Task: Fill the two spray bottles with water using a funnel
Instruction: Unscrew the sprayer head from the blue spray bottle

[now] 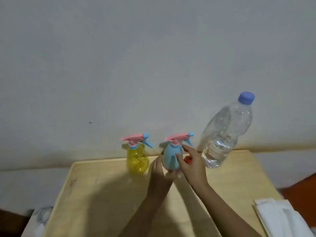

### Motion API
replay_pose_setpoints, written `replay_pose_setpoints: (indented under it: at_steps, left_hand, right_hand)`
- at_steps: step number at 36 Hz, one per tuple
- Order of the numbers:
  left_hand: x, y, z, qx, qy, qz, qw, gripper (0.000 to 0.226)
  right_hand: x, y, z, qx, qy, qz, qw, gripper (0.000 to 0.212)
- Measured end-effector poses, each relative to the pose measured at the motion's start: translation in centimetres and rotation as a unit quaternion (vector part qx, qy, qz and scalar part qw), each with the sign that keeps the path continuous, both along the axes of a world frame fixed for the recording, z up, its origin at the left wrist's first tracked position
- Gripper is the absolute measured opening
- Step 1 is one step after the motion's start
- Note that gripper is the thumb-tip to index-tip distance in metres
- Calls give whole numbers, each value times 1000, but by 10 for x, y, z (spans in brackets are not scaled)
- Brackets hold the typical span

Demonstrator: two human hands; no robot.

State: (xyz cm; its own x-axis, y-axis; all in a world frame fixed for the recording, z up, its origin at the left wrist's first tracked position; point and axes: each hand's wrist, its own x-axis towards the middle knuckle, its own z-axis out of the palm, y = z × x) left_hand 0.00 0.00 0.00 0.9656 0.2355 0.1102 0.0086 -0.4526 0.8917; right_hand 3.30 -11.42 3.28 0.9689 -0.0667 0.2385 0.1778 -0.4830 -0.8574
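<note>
Two small spray bottles with pink-and-blue trigger heads stand at the far edge of the wooden table [106, 199]. The yellow spray bottle [137, 159] is on the left, the blue spray bottle [171, 155] beside it. My left hand [161, 173] touches the blue bottle's lower left side and my right hand [191, 163] wraps its right side, thumb across the front. A clear water bottle [222, 134] with a blue cap stands to the right, partly full. Something orange [188, 159], perhaps the funnel, peeks out behind my right hand.
A pale wall rises directly behind the table. White folded cloth or paper [280, 218] lies at the table's right front corner. A crumpled plastic bag [42, 218] sits off the left edge. Reddish floor shows at far right.
</note>
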Motion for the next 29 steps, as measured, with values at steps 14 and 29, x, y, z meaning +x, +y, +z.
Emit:
replay_pose_setpoints:
  at_steps: [14, 29]
  left_hand:
    - [29, -2, -20, -60, 21, -97, 993, 91]
    - [-19, 20, 39, -93, 7, -209, 973, 103]
  right_hand:
    - [29, 14, 4, 225, 49, 13, 973, 5]
    - [4, -7, 55, 478, 147, 132, 856, 16]
